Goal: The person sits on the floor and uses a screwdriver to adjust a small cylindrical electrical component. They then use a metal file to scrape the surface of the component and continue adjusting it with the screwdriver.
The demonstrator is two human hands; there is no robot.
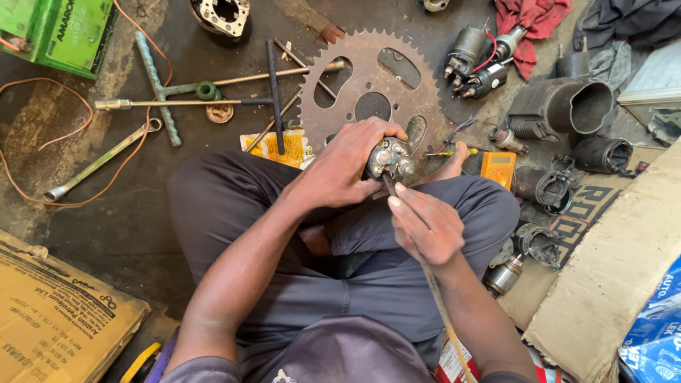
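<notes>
While the left hand (340, 170) wraps its fingers around a small metal solenoid (389, 159) above the lap, at six o'clock of the large sprocket (369, 85), the right hand (425, 225) pinches a thin rod (434, 291) against its terminals. It looks dense, rigid, greasy; best gripped around the body.

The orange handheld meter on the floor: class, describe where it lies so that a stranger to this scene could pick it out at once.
Start at the large rusty sprocket on the dark floor. Move right past the person's bare foot to the small flat meter lying just beyond the knee. It is the only bright orange, rectangular thing there; its neighbours are round, grey metal motor housings.
</notes>
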